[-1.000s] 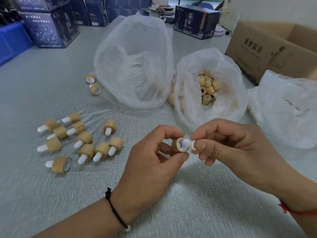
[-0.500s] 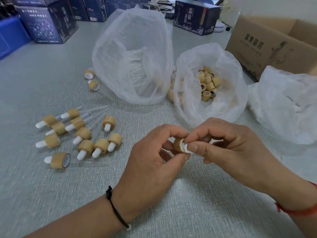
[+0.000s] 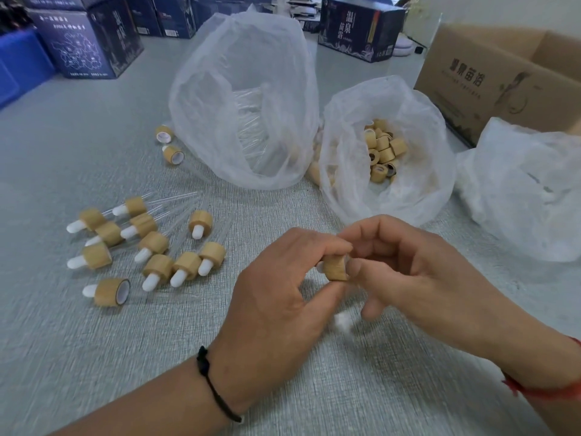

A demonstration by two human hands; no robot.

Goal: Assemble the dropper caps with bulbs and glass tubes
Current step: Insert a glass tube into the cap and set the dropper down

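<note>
Head view, fingers: a bamboo-coloured cap is pinched between the curled fingers of the left hand and those of the right hand, just above the worktop
Bulb: a blurred white shape is seen below the hands; whether it is gripped cannot be told
Finished droppers: a group of capped droppers with white bulbs is laid on the worktop to the left; thin glass tubes are seen on some
Bags: a bag of glass tubes and a bag of loose caps are stood behind the hands; a third bag is placed to the right
Boxes: a cardboard box and dark printed boxes are set further back
</note>
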